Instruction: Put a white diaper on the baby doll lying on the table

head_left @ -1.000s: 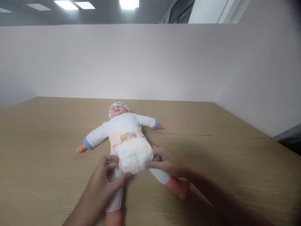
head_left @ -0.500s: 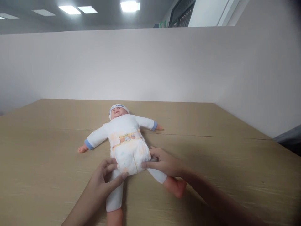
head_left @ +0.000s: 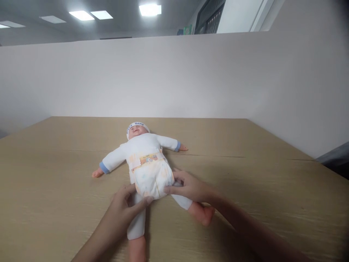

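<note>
A baby doll [head_left: 141,142] in a white suit with blue cuffs and a lettered white cap lies on its back, arms spread. Around its hips is a white diaper [head_left: 152,178] with an orange printed band across the waist. My left hand [head_left: 127,203] grips the diaper's lower left edge at the leg opening, thumb on the front. At the other leg opening, my right hand [head_left: 188,186] pinches the diaper's edge, thumb in front and fingers at the side. Both hands partly cover the doll's thighs. Its bare feet point toward me.
The doll lies on a wide wooden table [head_left: 259,200] with a seam across it. Behind the table stands a pale partition wall [head_left: 163,76]. A dark grey object [head_left: 336,158] shows beyond the right edge.
The diaper's crotch edge and my left thumb have shifted slightly up and right. The doll's left-side leg has moved a little to the right. Both hands keep their hold.
</note>
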The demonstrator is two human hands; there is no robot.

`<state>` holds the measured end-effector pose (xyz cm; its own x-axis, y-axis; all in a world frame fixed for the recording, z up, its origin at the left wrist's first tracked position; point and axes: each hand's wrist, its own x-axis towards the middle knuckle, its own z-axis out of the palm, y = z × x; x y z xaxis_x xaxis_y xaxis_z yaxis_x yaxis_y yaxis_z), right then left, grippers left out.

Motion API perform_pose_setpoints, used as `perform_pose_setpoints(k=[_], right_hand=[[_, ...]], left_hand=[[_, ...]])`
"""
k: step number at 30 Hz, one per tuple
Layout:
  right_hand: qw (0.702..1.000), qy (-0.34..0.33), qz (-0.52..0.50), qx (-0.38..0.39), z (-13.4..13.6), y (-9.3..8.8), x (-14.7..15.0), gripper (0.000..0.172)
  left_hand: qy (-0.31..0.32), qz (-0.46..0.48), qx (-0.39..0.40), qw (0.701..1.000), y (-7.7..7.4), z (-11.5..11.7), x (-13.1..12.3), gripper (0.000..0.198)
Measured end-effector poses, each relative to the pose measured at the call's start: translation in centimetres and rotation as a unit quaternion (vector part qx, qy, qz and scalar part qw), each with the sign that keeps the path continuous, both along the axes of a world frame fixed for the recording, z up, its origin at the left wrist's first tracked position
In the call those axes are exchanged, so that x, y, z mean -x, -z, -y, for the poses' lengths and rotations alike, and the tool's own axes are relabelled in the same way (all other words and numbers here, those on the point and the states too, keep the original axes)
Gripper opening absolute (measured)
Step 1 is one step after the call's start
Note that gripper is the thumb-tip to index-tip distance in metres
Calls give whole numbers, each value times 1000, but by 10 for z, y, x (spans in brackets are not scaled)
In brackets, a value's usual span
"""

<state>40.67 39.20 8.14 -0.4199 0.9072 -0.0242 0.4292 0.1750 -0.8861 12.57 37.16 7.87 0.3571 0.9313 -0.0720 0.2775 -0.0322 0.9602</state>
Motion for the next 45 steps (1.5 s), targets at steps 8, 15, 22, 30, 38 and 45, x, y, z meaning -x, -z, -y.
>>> perform_pose_setpoints(k=[8,15,22,30,38,45], right_hand=[[990,4,-93,108,2,-2,5,50],[965,-19,-198,172,5,-7,11,53],[999,24,-16,22,7,-8,6,49],[979,-23,93,-179,8,-6,9,14],[961,-75,183,-194,0,-6,-5,24],[963,-102,188,-164,-4,-12,-7,27]], left_hand=[[65,51,104,991,-18,-10,-1,51],[94,121,178,972,-26,-8,-3,50],[3,-74,-59,996,1,-4,6,46],[58,-246,-204,946,-3,-12,6,23],[116,-266,-225,930,-9,-15,3,18],[145,-225,-208,941,-11,-19,8,22]])
